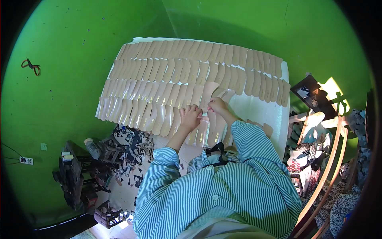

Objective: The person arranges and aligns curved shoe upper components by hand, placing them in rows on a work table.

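Rows of overlapping beige insoles with gold lettering cover a white board. My left hand rests at the front rows, its fingers bent close to the insole edges. Beside it, my right hand has its fingers pinched at the lower part of one raised insole. The fingertips of both hands are near each other. More insoles lie just below the hands, close to my body. Whether my left fingers grip an insole is too small to tell.
Dark scraps litter the floor at the left, near a dark wooden stand with thread spools. A curved wooden rack and piled material stand at the right. Green walls surround the board; cutters hang at the left.
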Motion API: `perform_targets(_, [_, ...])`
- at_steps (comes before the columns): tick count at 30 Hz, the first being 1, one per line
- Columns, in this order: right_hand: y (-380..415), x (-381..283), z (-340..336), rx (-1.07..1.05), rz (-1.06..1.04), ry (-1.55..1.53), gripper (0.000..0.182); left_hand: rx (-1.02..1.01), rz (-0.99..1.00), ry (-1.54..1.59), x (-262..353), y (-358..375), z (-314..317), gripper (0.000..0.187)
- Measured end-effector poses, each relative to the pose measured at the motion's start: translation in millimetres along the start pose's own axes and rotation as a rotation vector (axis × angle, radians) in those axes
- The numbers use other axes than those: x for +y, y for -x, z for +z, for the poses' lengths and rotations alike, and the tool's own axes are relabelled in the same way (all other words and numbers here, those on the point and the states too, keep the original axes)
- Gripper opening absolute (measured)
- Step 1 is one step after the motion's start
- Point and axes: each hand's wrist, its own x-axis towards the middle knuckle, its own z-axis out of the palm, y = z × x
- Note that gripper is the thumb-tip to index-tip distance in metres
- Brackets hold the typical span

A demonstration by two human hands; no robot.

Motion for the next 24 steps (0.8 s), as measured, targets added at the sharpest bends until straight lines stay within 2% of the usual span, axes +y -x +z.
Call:
perform_targets(3, [-2.8,1.0,-1.0,-0.098,0.027,0.110,0.012,0.011,-0.003,0.015,-1.3,-1.2,0.4,0.019])
perform_targets(5, [-8.4,7.4,-0.4,-0.069,-0.095,0.409,0.013,0.016,-0.008,0.029,-1.8,-3.5,-0.9,0.019])
perform_targets(9, [-8.4,7.0,0.0,-0.075,-0.068,0.445,0.015,-0.005,-0.033,0.024,-3.0,-6.3,-1.5,0.022])
perform_targets(11, [-8.5,5.7,0.1,-0.045,-0.125,0.606,0.019,-0.008,-0.028,0.015,-3.6,-6.9,-0.1,0.023])
perform_targets(14, [6.5,-15.1,1.1,0.006,-0.101,0.744,0.025,-0.010,-0.019,0.004,-4.2,-6.7,1.1,0.024])
perform_targets(24, [17.3,-19.4,-1.7,0.092,-0.060,0.815,0.027,-0.005,0.015,0.003,-6.6,-8.3,3.1,0.026])
